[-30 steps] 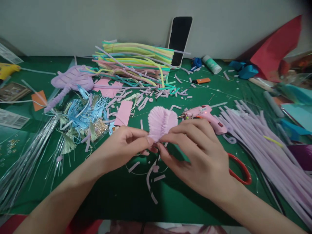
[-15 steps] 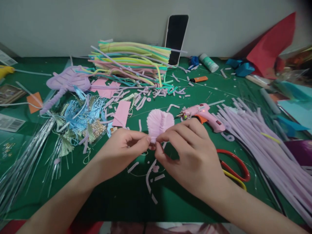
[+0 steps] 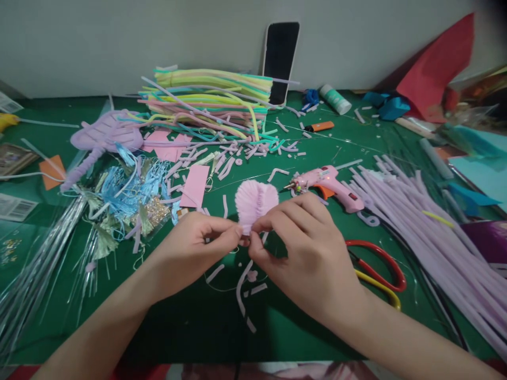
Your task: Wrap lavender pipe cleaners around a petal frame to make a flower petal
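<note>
A fuzzy pale-lilac petal (image 3: 253,203), seemingly made of pipe cleaners with a raised ridge down its middle, stands upright between my hands. My left hand (image 3: 202,245) pinches its lower left edge between thumb and forefinger. On the other side, my right hand (image 3: 303,240) pinches the base with thumb and forefinger, its other fingers curled. The fingertips hide the lowest part of the petal. Just beyond my right hand lies a pink hot glue gun (image 3: 327,184). Scissors (image 3: 380,266) with red and yellow handles sit partly under my right wrist.
Lilac pipe cleaners (image 3: 431,237) spread along the right. A bundle of coloured pipe cleaners (image 3: 209,100) lies at the back, before a propped phone (image 3: 281,60). Blue tassels (image 3: 122,187), a lilac leaf-shaped piece (image 3: 106,132) and thin clear rods (image 3: 43,253) occupy the left. Cut scraps litter the green table (image 3: 198,327).
The whole view has shifted slightly, so the background sits a little further left. Both hands keep their pinch on the petal, with hardly any movement.
</note>
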Available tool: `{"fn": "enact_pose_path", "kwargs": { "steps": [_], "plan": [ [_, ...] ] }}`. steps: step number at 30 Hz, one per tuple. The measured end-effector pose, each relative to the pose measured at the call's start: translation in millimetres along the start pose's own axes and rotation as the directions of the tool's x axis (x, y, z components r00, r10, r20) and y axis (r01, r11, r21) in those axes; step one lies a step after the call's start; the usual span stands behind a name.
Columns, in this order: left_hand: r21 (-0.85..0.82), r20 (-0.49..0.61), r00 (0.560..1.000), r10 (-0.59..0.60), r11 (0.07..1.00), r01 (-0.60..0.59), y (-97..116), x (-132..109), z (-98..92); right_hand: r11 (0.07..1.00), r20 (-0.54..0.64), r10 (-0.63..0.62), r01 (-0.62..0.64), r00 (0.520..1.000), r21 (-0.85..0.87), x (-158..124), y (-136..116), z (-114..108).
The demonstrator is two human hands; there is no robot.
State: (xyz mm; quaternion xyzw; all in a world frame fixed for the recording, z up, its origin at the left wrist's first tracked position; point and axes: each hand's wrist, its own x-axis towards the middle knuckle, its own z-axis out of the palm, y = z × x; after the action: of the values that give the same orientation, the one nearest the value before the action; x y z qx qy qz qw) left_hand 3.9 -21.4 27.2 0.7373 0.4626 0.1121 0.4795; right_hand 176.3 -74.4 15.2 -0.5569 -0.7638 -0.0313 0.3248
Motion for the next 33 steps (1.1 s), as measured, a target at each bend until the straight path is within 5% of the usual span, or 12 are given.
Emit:
{"fn": "enact_pose_path", "kwargs": {
  "steps": [6,13,20,27,30,33],
  "plan": [
    [-0.061,-0.039,0.999,-0.013,0.998,0.011,-2.1,1.6,-0.9,0.997,-0.018,0.055,-0.054,0.998,0.051,-1.7,0.3,-0.4],
    [-0.321,-0.017,0.999,-0.049,0.946,0.041,-2.0,8.6,-1.4,0.976,-0.012,0.159,-0.156,0.987,0.155,-11.8,10.9,-10.6],
    [-0.042,-0.184,0.982,0.036,0.998,-0.045,-4.7,11.6,1.1,0.992,-0.096,0.028,-0.016,0.995,0.125,-1.9,4.9,5.8],
    [-0.046,-0.151,0.988,0.016,0.999,-0.023,-8.4,11.5,-1.6,0.996,-0.06,0.013,-0.008,0.998,0.091,3.6,6.9,11.0],
    [-0.145,-0.126,0.991,-0.047,0.989,0.028,-9.0,11.5,-4.4,0.986,-0.045,0.093,-0.086,0.995,0.14,-0.1,16.3,1.2],
    [-0.337,-0.114,0.991,-0.072,0.941,0.029,-6.9,10.6,-5.7,0.905,0.022,0.327,-0.32,0.945,0.28,-4.8,27.9,-10.1]
  ]
}}
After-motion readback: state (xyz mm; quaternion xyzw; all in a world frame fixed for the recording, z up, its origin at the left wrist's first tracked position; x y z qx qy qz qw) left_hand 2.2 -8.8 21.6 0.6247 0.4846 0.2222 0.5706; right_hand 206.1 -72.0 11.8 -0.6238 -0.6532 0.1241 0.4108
